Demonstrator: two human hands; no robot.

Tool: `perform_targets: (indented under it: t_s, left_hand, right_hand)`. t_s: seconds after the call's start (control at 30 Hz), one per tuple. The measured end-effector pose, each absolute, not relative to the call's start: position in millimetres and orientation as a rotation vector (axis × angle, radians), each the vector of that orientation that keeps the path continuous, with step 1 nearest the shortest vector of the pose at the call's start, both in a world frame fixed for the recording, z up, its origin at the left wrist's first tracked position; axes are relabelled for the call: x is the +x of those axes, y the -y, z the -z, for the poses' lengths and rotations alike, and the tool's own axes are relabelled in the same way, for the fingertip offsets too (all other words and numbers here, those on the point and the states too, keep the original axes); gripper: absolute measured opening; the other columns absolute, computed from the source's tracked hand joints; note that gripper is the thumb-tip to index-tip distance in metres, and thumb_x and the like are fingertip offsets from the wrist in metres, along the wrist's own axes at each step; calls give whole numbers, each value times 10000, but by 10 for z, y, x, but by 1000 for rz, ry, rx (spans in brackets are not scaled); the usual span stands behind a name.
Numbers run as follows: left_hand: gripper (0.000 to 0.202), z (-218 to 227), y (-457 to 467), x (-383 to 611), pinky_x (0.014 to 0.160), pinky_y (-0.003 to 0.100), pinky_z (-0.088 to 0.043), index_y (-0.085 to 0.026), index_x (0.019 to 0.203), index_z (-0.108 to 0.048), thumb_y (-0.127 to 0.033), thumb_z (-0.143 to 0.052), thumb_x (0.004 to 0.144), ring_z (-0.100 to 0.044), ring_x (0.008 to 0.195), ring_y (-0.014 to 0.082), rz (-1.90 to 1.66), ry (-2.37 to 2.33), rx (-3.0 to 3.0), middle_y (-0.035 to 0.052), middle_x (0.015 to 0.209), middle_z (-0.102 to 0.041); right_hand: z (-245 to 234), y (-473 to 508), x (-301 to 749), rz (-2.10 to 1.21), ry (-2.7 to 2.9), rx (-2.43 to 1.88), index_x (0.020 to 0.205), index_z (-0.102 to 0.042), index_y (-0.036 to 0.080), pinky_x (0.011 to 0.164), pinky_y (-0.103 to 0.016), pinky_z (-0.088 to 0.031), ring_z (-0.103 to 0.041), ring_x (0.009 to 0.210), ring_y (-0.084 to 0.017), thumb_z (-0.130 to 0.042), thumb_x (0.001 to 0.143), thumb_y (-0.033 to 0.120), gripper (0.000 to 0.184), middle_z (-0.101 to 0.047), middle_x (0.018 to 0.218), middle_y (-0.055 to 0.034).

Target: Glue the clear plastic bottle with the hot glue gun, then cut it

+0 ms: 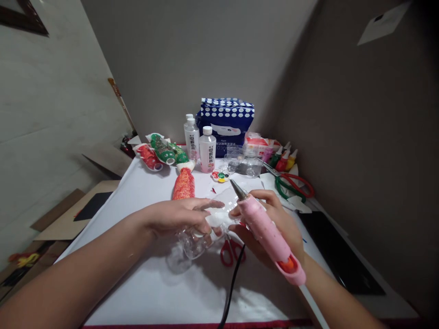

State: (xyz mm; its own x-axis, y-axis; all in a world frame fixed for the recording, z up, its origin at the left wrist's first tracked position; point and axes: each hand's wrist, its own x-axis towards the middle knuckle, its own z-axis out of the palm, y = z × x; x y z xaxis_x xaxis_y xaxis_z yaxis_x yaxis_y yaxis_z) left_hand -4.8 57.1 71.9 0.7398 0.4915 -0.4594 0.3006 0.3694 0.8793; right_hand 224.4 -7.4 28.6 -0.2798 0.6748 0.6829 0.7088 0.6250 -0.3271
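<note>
My left hand [183,215] is closed around a clear plastic bottle [197,246], held sideways over the table. A small white piece [219,219] lies against the bottle by my fingertips; how it is attached I cannot tell. In my right hand [283,224] is a pink hot glue gun [264,226], its metal nozzle pointing up and left. A pale glue stick [313,306] sticks out of its back end. Some right fingers reach close to the bottle, but whether they touch it is unclear. Red-handled scissors [229,253] lie partly hidden beneath.
Painted bottle fish, red [150,156] and green [163,148], lie back left near an orange-red one [184,183]. Behind stand labelled bottles [207,151] and a blue bag [226,130]. Right are large scissors [291,183], paint bottles [283,160] and a black panel [339,251]. A black cord [233,288] runs forward.
</note>
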Motion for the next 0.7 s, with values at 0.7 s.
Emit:
perform_targets:
  t_s: [0.7]
  left_hand:
    - [936, -713, -643, -126, 639, 294, -438, -210, 1508, -349, -434, -773, 704, -667, 887, 252, -206, -837, 1318, 124, 1188, -684]
  right_hand:
    - [-110, 121, 2250, -187, 1872, -990, 939, -589, 262, 730, -378, -554, -667, 758, -227, -569, 852, 209, 104, -669, 858, -33]
